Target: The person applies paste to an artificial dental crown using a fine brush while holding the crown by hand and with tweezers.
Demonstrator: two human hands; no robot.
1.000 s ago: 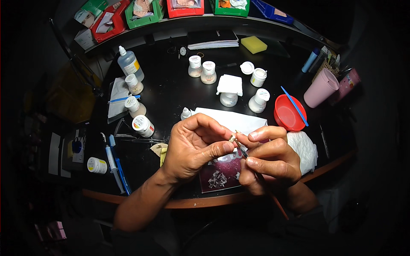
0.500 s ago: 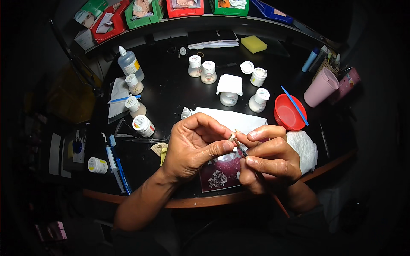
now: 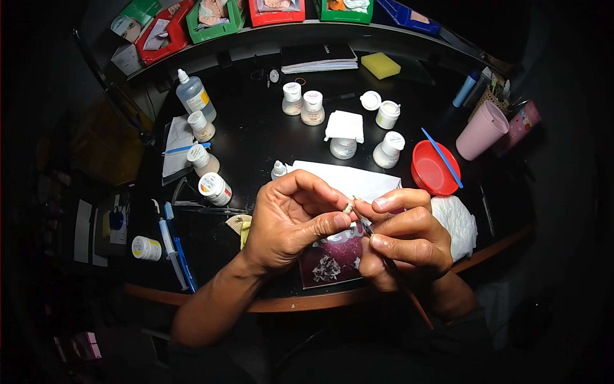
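At the centre my left hand pinches a small off-white piece between thumb and fingertips. My right hand grips a slim brush with a dark reddish handle, its tip at or very near the small piece; whether it touches is unclear. Below the hands lies a purple printed pad with pale crumpled bits on it, and behind them a white paper sheet. A crumpled white tissue is right of my right hand, near a red bowl with a blue stick across it.
Several jars and a clear bottle stand on the black desk. A yellow sponge and notebook lie behind. A pink cup stands right; syringe and toothbrush lie left. Coloured bins line the back shelf.
My right hand and the brush make slight shifts at the small piece. My left hand stays in nearly the same place, still pinching it.
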